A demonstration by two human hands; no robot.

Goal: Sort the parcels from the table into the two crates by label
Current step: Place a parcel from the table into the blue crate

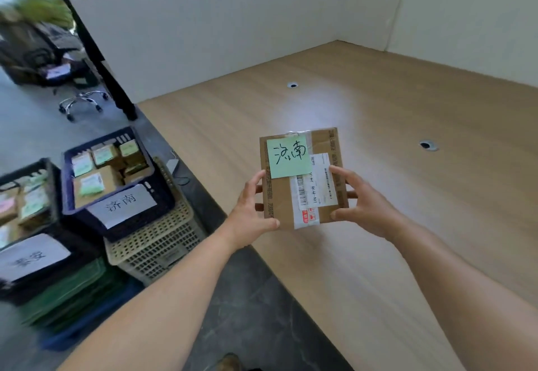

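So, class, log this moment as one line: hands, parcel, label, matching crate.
hands: left hand, right hand both hold parcel over table | label: green note, 济南 | match: blue crate signed 济南 | status: not yet placed

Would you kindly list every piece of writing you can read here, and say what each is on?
"济南": handwritten on the green note stuck to the parcel.
"济南": on the white sign on the blue crate.
The paper sign on the nearer black crate: too blurred to read.
The shipping label on the parcel: print too small to read.
The smaller notes inside both crates: too blurred to read.
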